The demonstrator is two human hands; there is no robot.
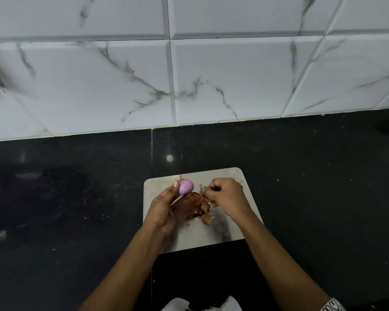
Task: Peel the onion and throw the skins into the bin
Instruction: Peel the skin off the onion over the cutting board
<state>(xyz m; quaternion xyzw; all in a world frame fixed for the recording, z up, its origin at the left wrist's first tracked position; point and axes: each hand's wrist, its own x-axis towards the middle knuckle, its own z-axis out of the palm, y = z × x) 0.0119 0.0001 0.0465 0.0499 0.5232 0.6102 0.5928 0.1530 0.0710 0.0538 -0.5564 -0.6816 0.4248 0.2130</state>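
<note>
Centre frame, over board: left hand grips peeled onion; right hand pinches skins.

No readable text anywhere, no labels, brands, numbers or signs on the marbled wall tiles, dark countertop or pale cutting board, only a black-and-white pattern on the sleeve cuff

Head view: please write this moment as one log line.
stage: peeling | left hand: holds peeled onion | right hand: pinches skin piece | loose skins: on cutting board | bin: not visible
</note>
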